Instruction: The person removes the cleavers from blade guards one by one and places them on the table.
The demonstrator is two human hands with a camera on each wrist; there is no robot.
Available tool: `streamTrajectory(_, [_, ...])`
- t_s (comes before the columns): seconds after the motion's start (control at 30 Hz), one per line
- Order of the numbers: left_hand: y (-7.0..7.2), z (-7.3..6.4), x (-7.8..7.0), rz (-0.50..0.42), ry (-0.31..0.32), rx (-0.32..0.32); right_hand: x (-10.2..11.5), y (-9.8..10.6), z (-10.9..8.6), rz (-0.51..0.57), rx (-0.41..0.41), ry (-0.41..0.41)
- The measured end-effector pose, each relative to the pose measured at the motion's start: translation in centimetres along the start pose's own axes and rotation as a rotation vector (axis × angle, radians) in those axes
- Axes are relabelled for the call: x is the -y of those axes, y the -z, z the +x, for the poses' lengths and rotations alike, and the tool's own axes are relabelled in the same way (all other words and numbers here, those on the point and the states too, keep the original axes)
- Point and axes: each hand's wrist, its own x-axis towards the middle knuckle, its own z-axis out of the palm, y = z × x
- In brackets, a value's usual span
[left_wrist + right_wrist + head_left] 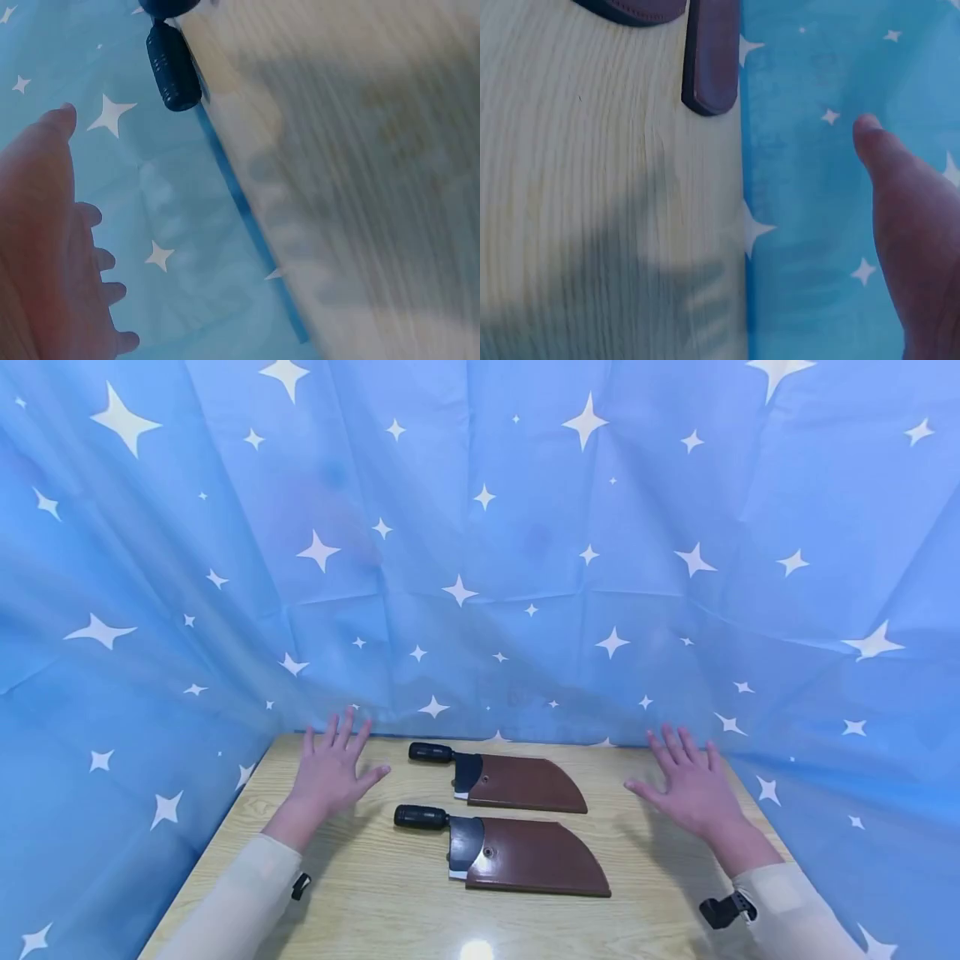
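Two cleavers in brown sheaths lie flat on the table, one behind the other, with black handles pointing left. The rear cleaver [525,781] is the farther one; the front cleaver [536,856] lies nearer to me. A strip of bare blade shows beside each sheath's dark band. My left hand [330,777] is held with fingers spread, left of the handles and apart from them. My right hand [693,789] is likewise spread, to the right of the sheaths' rounded ends. Neither hand holds anything. In the left wrist view a black handle [174,67] shows near the top.
The wooden table [360,902] has its back edge against a blue star-patterned curtain [525,568], which also hangs along both sides. Black wrist straps [726,910] sit on the light sleeves. Hand shadows fall on the wood.
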Motion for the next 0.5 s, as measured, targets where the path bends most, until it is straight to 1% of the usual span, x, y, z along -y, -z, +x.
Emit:
streamTrajectory(0.13, [-0.4, -0.3, -0.6, -0.043, -0.032, -0.020, 0.9, 0.0, -0.2, 0.027, -0.027, 0.021])
streamTrajectory(0.37, [-1.2, -1.4, -2.3, -0.109, -0.079, -0.036, 2.5, -1.3, -1.1, 0.086, -0.046, 0.056])
streamTrajectory(0.5, [-1.4, -1.5, -3.1, -0.127, -0.106, -0.046, 3.7, -1.5, -1.6, 0.135, -0.053, 0.064])
